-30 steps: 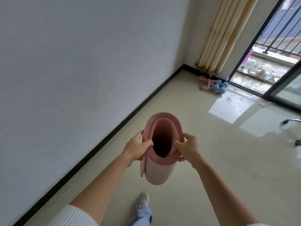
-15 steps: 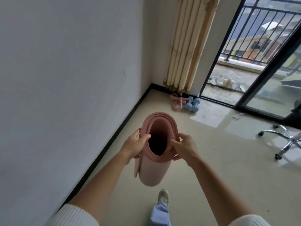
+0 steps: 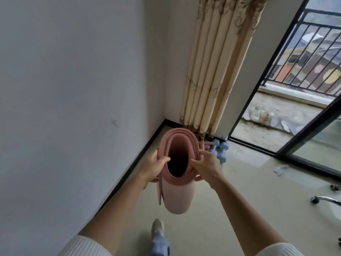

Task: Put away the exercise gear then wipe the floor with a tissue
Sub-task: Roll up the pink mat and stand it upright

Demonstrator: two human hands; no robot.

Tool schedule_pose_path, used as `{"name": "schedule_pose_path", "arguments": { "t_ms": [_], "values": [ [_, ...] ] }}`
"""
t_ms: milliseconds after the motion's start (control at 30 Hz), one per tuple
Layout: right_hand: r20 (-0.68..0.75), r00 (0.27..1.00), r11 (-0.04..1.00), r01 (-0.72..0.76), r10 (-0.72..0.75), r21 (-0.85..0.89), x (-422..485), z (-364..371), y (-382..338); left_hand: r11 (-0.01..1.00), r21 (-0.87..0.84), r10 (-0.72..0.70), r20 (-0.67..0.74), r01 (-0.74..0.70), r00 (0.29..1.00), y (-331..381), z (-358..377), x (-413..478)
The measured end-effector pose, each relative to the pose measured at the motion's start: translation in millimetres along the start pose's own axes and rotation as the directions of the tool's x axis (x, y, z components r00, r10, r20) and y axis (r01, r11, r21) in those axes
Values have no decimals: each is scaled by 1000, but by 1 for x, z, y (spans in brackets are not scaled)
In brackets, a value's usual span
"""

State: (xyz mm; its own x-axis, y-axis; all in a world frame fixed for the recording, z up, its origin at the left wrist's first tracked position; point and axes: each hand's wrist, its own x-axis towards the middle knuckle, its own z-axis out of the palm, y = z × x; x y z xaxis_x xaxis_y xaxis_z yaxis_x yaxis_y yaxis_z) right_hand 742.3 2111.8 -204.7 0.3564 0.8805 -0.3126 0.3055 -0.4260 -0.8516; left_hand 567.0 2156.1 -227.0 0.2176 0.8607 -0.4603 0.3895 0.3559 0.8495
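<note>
Rolled mat [image 3: 177, 198]: one, pink, frame centre.
Hands: two, left hand [image 3: 154, 168], right hand [image 3: 206, 166].
Blue dumbbells [image 3: 219, 147]: two, floor centre right.
Pink dumbbells [image 3: 207, 144]: count unclear, mostly hidden.
Curtain [image 3: 215, 71]: one, top centre.
Shoe [image 3: 157, 228]: one, bottom centre.

Your floor [image 3: 230, 209] is pale beige and glossy, edged by a black skirting strip along the white wall on your left. In the far corner, at the foot of the curtain, blue dumbbells [image 3: 218, 148] lie on it, with a pink item [image 3: 263, 144] just beside them, partly hidden. A small crumpled scrap [image 3: 280, 169] lies near the sliding door track. At the right edge, chrome chair legs with castors [image 3: 324, 199] rest on the floor. Your pale shoe [image 3: 157, 228] stands on it at the bottom.
</note>
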Motion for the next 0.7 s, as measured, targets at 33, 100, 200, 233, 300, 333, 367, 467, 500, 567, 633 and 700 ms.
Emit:
{"name": "schedule_pose_path", "arguments": {
  "t_ms": [33,100,200,233,300,333,367,467,500,567,633,700],
  "values": [
    [-5,1000,1000,-5,5,6,28,-2,-6,1000,3,-5,2,5,1000,10,0,28],
    [-12,1000,1000,-19,19,0,85,-3,-13,1000,7,-17,22,17,1000,27,-1,85],
    [-12,998,998,-63,63,4,172,-1,-23,999,-8,-46,44,46,998,51,-1,172],
    [-5,997,997,-74,74,0,200,0,-26,998,-12,-60,45,60,997,60,-1,198],
    [-5,995,995,-99,99,-2,249,-1,-31,997,-9,-82,47,83,996,77,1,247],
    [-8,994,994,-112,112,1,272,-1,-34,996,-15,-90,53,91,995,85,2,268],
    [-8,992,992,-124,124,6,294,-3,-35,995,-22,-93,62,94,994,93,3,289],
    [14,989,989,-148,148,6,358,-8,-43,993,-33,-109,78,112,991,118,3,348],
    [25,988,988,-152,151,4,380,-9,-46,992,-25,-124,76,126,989,124,3,369],
    [36,986,986,-165,165,-1,424,-11,-50,988,-12,-154,71,156,985,135,2,411],
    [43,982,983,-182,182,9,470,-12,-53,982,-17,-184,76,186,980,146,3,452],
    [45,983,984,-179,180,-9,517,-11,-52,978,-31,-203,71,205,977,153,7,492]
  ]
}}
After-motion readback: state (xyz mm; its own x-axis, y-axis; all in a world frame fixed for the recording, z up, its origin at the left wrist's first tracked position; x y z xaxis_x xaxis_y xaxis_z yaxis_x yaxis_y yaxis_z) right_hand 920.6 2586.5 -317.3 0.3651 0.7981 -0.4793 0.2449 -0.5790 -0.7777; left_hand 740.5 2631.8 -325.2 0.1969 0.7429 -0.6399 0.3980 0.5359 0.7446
